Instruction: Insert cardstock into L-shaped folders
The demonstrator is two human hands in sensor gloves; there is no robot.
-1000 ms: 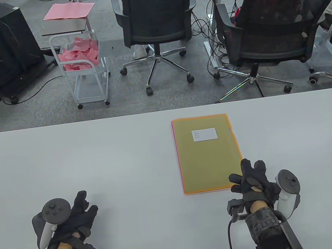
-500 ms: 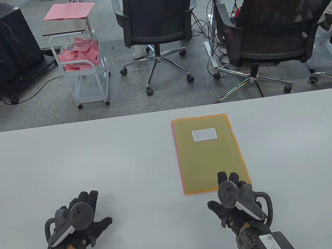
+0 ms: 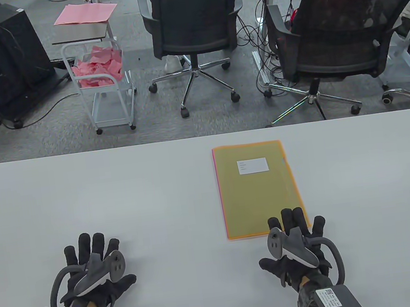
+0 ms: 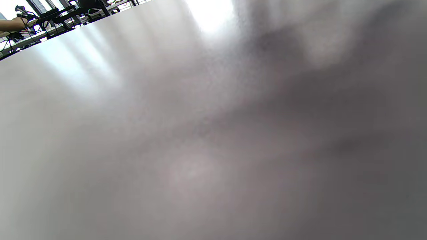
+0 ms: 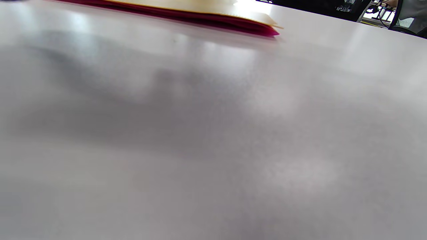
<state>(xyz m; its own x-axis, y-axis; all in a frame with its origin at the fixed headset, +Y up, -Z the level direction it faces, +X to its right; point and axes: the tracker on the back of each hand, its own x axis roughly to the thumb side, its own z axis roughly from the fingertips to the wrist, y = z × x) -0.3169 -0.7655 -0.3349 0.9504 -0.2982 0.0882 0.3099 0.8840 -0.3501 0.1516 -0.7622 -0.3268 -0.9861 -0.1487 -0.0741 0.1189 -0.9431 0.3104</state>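
A yellow-orange L-shaped folder [image 3: 256, 188] with a white label [image 3: 252, 165] lies flat on the grey table [image 3: 157, 190], right of centre; a pink edge shows along its left side. My right hand [image 3: 294, 230] lies palm down with fingers spread, its fingertips [image 3: 288, 217] over the folder's near right corner. My left hand [image 3: 92, 255] lies palm down and spread on the bare table at the near left, holding nothing. The right wrist view shows the folder's edge [image 5: 186, 13] low across the table. The left wrist view shows only blurred table.
Beyond the table's far edge stand two black office chairs [image 3: 193, 23] [image 3: 340, 34], a white wire cart with pink paper scraps [image 3: 101, 67], and a small stand with pink sheets [image 3: 84, 12].
Both hands have turned palm down and flattened with fingers spread. The right hand has come off the folder's right edge to rest over its near corner. The folder has not moved.
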